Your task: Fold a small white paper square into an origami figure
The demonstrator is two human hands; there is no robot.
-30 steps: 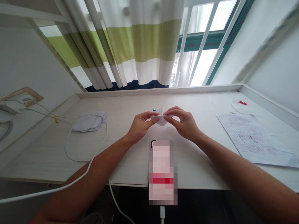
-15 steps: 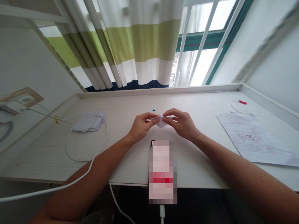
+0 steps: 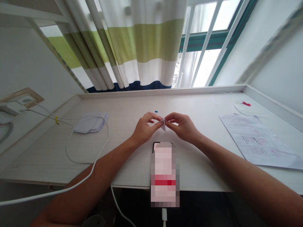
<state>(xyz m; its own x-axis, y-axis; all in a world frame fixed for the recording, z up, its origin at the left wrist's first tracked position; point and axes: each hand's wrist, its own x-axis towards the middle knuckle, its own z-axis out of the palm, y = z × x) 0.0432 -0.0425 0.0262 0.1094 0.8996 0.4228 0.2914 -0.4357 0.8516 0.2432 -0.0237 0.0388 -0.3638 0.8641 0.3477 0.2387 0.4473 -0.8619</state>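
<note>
Between my two hands is a small folded piece of white paper (image 3: 163, 125), held just above the desk (image 3: 127, 110). My left hand (image 3: 146, 126) pinches it from the left with thumb and fingertips. From the right, my right hand (image 3: 181, 125) pinches the other side of it. The fingertips of both hands nearly meet and cover part of the paper, so its full shape is hidden. A small blue bit (image 3: 156, 111) lies on the desk just beyond the hands. Nearer to me is a phone (image 3: 165, 173) with a blurred screen.
Left on the desk lies a stack of white paper (image 3: 88, 123), with a white cable (image 3: 109, 135) looping over it and across my left forearm. Printed sheets (image 3: 255, 138) lie on the right, near a red item (image 3: 246, 103). A charging plug (image 3: 164, 214) joins the phone's near end.
The piece of paper has turned from spread wide between my hands to narrow and edge-on. My fingers have shifted slightly around it.
</note>
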